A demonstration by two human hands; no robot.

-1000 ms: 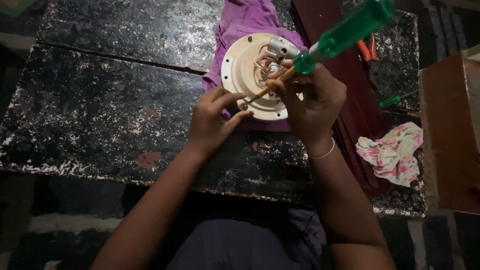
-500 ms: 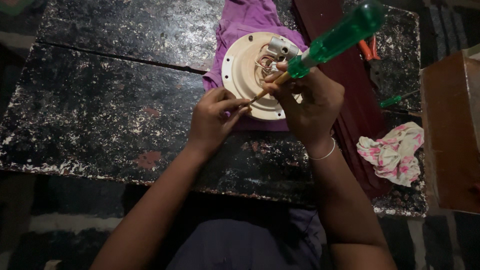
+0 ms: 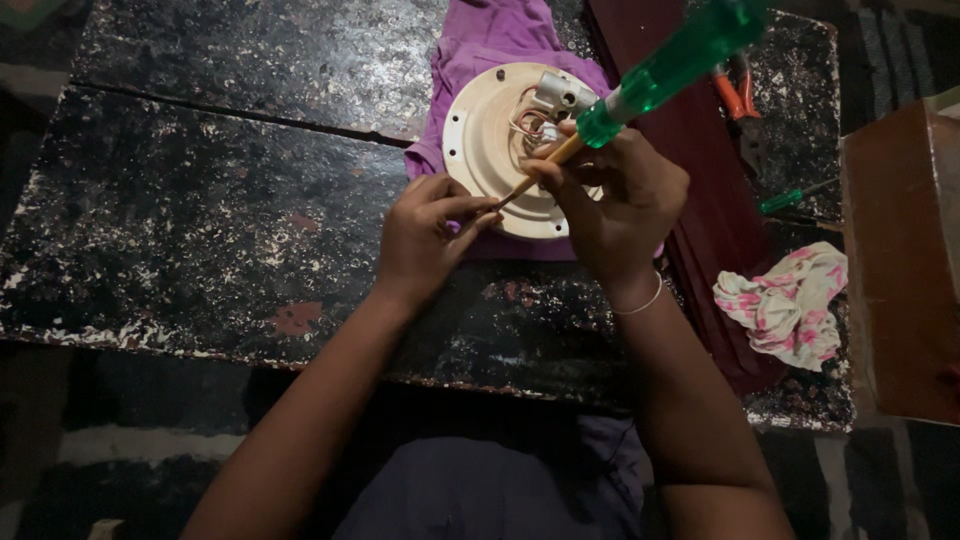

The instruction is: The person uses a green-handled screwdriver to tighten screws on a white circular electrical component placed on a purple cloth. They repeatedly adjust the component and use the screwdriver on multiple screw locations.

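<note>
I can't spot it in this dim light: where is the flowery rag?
In the head view the flowery rag lies crumpled on the table's right side, beside the brown box, right of the right hand.

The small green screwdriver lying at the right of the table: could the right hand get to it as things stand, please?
Probably yes, though not at once. The small green screwdriver lies uncovered right of the dark red cloth, with nothing across the way. But the right hand is already wrapped round the big green-handled screwdriver.

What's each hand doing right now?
Left hand: closed, fingertips pinching at the screwdriver tip by the round cream plate.
Right hand: closed around the green-handled screwdriver.
</note>
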